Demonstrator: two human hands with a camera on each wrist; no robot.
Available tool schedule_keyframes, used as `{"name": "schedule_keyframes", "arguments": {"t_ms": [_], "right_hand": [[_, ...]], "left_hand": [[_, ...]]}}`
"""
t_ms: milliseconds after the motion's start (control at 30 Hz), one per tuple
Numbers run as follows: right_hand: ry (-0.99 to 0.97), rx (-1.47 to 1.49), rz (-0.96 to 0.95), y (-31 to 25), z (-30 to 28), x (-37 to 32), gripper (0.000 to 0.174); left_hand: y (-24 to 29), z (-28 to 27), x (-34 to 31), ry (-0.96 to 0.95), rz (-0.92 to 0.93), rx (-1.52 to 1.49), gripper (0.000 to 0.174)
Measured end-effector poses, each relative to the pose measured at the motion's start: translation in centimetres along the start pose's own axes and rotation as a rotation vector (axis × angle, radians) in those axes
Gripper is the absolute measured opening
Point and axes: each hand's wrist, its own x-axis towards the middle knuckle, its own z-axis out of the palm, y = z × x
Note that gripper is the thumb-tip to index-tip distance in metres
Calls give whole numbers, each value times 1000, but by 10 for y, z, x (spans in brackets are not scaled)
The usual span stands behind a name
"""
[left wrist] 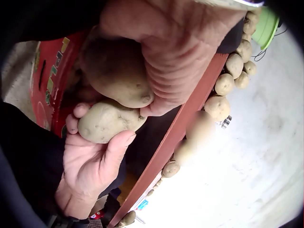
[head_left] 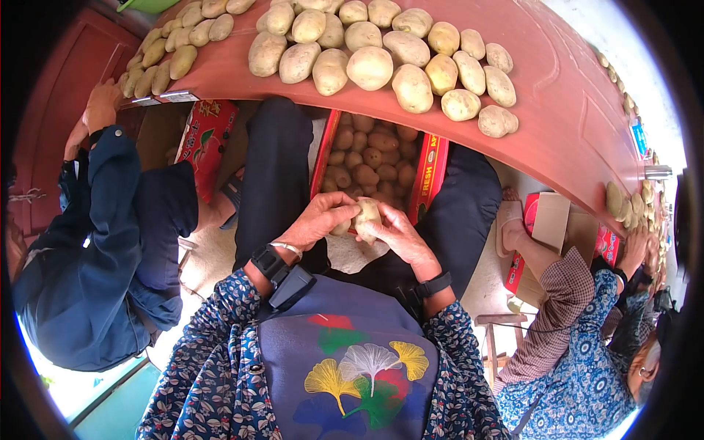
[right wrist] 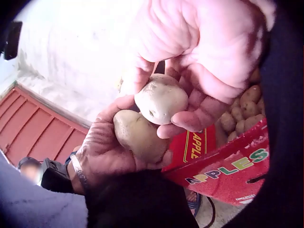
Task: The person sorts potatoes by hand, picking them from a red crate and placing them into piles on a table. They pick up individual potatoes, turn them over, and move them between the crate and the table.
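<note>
Close together over the lap, my left hand (head_left: 323, 220) and right hand (head_left: 402, 233) each hold a potato. The left one's potato (left wrist: 116, 71) is shaded in the left wrist view, with the thumb curled along its side. Fingers and thumb of the right hand grip a paler potato (right wrist: 161, 99), which has a small dark mark on its skin. Both potatoes meet or overlap in the wrist views. Just beyond the hands, between the knees, stands a red apple carton (head_left: 427, 176) with many potatoes (head_left: 370, 158) inside.
A reddish-brown table (head_left: 557, 110) curves across the front, bearing rows of potatoes (head_left: 370, 67). People sit at both sides, one in a dark jacket (head_left: 88, 249), another in a blue patterned top (head_left: 579, 374). More red cartons (head_left: 207, 143) stand under the table. A green container (head_left: 147, 6) is at the far left.
</note>
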Motion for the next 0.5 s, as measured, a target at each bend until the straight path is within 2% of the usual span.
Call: {"name": "schedule_keyframes", "arguments": {"t_ms": [200,267,500], "right_hand": [[12,38,-6,-5,3,-1,50],[14,15,-18,-5,3,-1,50],[19,-50,-47,0,0,0,49]], "left_hand": [[7,2,-2,-34,-10,33,27],[15,6,-5,-37,-65,37,29],[9,2,-3,-32,-49,90,30]]}}
